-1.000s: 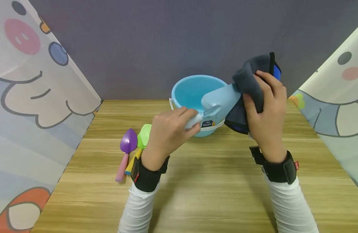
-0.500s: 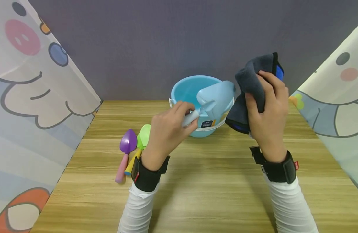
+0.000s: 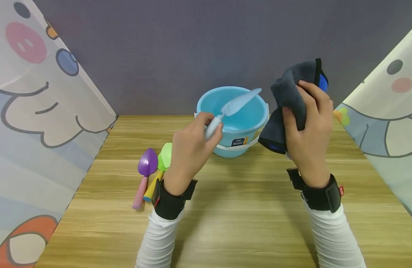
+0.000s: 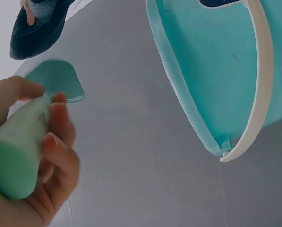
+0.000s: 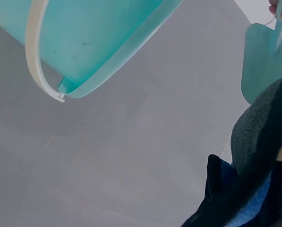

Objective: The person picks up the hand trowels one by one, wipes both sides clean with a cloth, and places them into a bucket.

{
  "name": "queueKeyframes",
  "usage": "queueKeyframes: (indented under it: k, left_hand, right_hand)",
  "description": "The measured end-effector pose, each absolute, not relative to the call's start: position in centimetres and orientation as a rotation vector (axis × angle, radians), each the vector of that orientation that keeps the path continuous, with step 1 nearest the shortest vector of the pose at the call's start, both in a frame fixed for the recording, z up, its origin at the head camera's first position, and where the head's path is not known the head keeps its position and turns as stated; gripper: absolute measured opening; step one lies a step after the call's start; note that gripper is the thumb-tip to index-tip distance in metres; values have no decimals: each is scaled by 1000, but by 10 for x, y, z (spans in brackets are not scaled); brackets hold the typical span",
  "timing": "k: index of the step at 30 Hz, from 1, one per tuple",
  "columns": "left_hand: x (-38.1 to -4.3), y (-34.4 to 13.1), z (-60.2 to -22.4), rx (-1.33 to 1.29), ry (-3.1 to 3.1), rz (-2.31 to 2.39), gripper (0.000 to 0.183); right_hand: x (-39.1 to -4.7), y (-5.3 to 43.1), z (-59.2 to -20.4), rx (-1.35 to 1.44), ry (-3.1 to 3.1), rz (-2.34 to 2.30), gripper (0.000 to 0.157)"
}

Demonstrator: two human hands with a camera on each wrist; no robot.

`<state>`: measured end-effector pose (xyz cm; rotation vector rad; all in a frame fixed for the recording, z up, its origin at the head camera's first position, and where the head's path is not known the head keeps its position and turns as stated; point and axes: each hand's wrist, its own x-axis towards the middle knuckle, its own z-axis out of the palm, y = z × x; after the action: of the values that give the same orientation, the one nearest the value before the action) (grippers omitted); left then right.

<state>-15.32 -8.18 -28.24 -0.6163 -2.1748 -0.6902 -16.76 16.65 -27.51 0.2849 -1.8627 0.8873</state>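
Observation:
My left hand (image 3: pixel 194 147) grips the handle of a light blue toy shovel (image 3: pixel 241 102), its blade turned nearly edge-on and overlapping the bucket's mouth in the head view. In the left wrist view the fingers curl round the thick shovel handle (image 4: pixel 20 135). To the right, my right hand (image 3: pixel 308 126) holds a bunched dark grey cloth (image 3: pixel 290 93) with black edging and a blue underside. A gap separates cloth and shovel blade. Behind the shovel stands a light blue bucket (image 3: pixel 233 128) with a white handle and a dark label.
On the wooden table (image 3: pixel 246 223) at the left lie a purple toy shovel (image 3: pixel 148 162) with a pink handle and a green one (image 3: pixel 166 154) with a yellow handle, partly hidden by the left hand. A grey wall (image 3: pixel 192 44) rises behind, with cartoon-printed panels at both sides.
The shovel blade has come out of the cloth, moved left and turned from face-on to nearly edge-on. The right hand with the cloth has shifted only slightly right.

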Motion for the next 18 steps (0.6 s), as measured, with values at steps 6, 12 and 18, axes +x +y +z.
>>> queueKeyframes:
  k: [6, 12, 18]
  left_hand:
    - [-152, -82, -280, -548, -2305, -777, 26]
    - [-152, -84, -279, -504, -2413, -822, 29]
    - [-153, -83, -278, -499, -2439, -837, 31]
  right_hand:
    - [-163, 159, -272, 315, -1825, 897, 51]
    - [-158, 152, -271, 353, -1766, 922, 58]
    - [-156, 139, -274, 429, -1697, 925, 57]
